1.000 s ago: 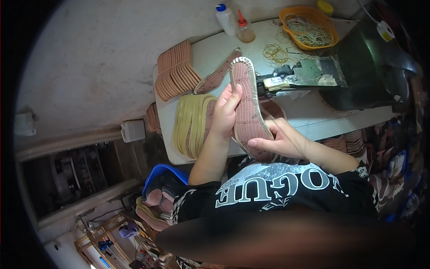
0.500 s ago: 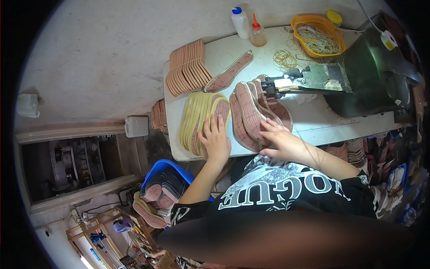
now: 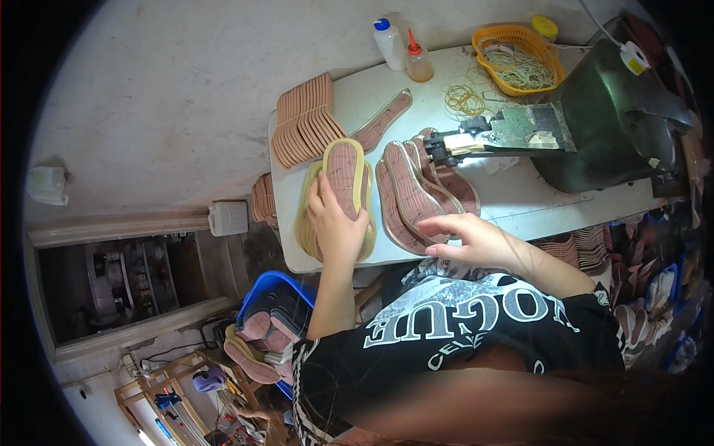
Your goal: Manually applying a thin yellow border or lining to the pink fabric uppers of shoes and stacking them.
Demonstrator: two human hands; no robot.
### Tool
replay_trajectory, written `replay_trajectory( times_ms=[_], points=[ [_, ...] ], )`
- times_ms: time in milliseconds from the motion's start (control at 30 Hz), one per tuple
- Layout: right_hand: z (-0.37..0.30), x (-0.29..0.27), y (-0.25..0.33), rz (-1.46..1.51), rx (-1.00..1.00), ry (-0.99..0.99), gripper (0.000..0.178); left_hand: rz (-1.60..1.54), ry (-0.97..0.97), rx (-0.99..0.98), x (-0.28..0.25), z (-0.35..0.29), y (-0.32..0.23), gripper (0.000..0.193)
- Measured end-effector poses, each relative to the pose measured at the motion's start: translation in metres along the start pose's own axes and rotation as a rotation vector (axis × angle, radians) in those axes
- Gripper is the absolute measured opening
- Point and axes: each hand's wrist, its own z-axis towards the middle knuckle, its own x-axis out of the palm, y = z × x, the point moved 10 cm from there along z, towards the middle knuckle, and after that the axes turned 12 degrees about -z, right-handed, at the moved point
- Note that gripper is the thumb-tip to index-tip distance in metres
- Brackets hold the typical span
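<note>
My left hand (image 3: 338, 227) is closed around the sides of a pink insole with a yellow border (image 3: 343, 175), thumb on one edge and fingers on the other. The insole is raised at the near left of the table, over a fanned stack of yellow-edged insoles (image 3: 306, 232) that it partly hides. My right hand (image 3: 476, 238) is open, thumb apart from the stretched fingers, over the near end of several overlapping pink insoles with pale edges (image 3: 407, 204). Whether its fingertips touch them I cannot tell. Those insoles reach up to the sewing machine's head (image 3: 446, 145).
The green sewing machine (image 3: 610, 126) fills the table's right side. Farther back are a tied bundle of pink insoles (image 3: 309, 119), one loose insole (image 3: 385, 121), two squeeze bottles (image 3: 419, 65) and a yellow basket of cords (image 3: 519, 63). A blue bin (image 3: 275, 286) holds more soles.
My left hand has gone from resting on the yellow-edged stack to lifting one insole off it. My right hand has drawn slightly nearer to me, its fingers up from the pink insoles.
</note>
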Motion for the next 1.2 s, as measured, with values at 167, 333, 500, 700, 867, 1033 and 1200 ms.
replay_trajectory(
  times_ms=[167, 333, 500, 700, 867, 1033, 1200],
  points=[
    [0.003, -0.026, 0.033, 0.089, -0.132, -0.186, 0.062, -0.984, 0.169, -0.089, 0.031, -0.012, -0.063, 0.107],
    [0.006, -0.055, 0.041, 0.004, -0.179, -0.208, 0.048, -1.735, 0.226, -0.410, 0.062, 0.009, -0.084, 0.081],
    [-0.001, -0.053, 0.001, 0.773, -0.073, 0.048, 0.036, -1.777, 0.494, -0.226, 0.074, 0.011, -0.128, 0.046],
    [0.006, -0.047, -0.013, 0.636, -0.012, 0.195, 0.020, -1.712, 0.584, -0.140, 0.081, 0.006, -0.152, 0.039],
    [0.007, -0.080, -0.003, 0.147, 0.026, 0.003, 0.027, -1.309, 0.145, 0.056, 0.064, 0.020, -0.128, 0.045],
    [0.013, -0.090, 0.004, -0.063, -0.009, -0.233, 0.028, -1.215, 0.090, 0.065, 0.057, 0.033, -0.134, 0.044],
    [0.017, -0.070, -0.026, 0.443, 0.065, -0.339, 0.028, -1.478, 0.142, -0.163, 0.076, 0.079, -0.114, 0.038]
  ],
)
